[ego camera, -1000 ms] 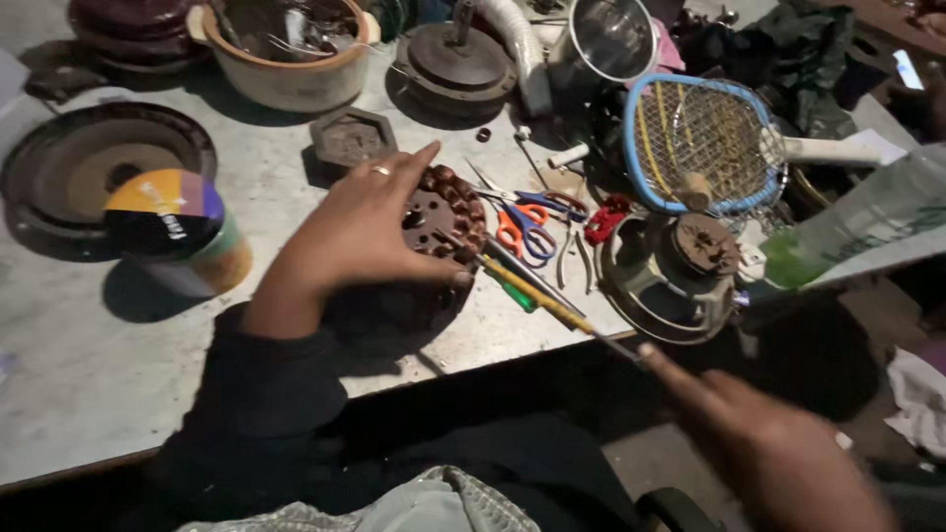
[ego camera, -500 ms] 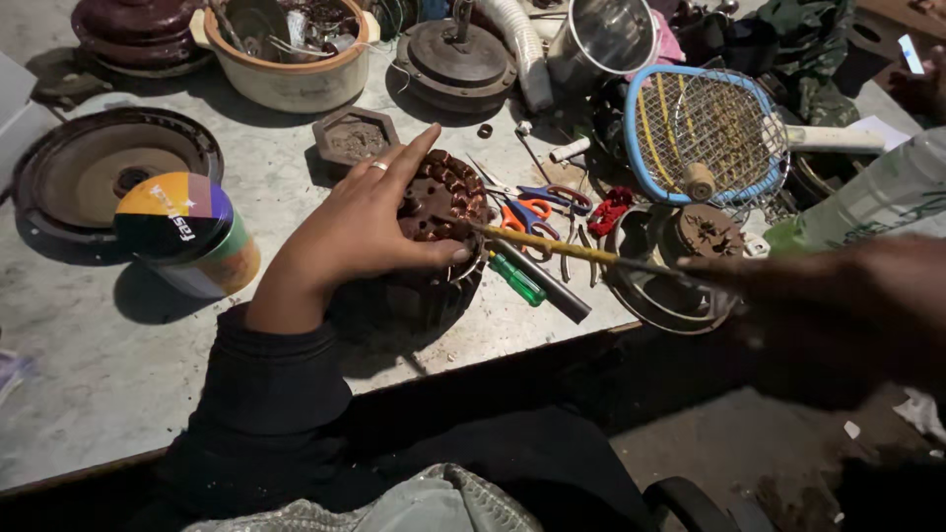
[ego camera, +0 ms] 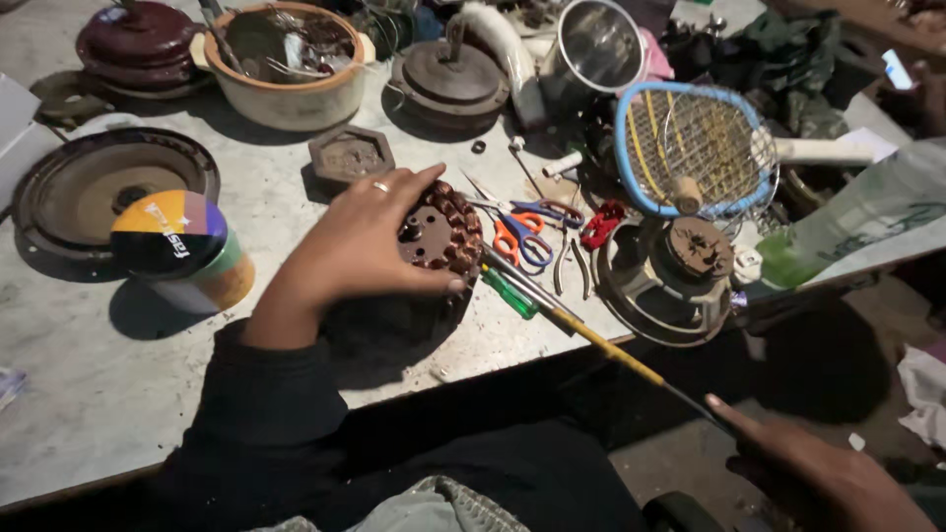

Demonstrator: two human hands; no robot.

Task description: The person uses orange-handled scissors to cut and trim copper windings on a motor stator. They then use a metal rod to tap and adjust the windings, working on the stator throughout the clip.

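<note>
My left hand, with a ring on one finger, lies over a round motor stator with copper-brown coil windings and holds it on the grey table. My right hand is low at the bottom right, below the table edge, gripping the end of a long thin yellow-and-black tool. The tool's tip reaches up to the stator's right edge, beside my left thumb.
Scissors with orange and blue handles, a green screwdriver, a blue racket-shaped swatter, a round motor part, a colourful tin, a dark round cover, a bowl of tools and a steel pot crowd the table.
My right hand dropped from beside the table edge to low at the bottom right, tilting the long tool downward. My left hand stayed on the stator.
</note>
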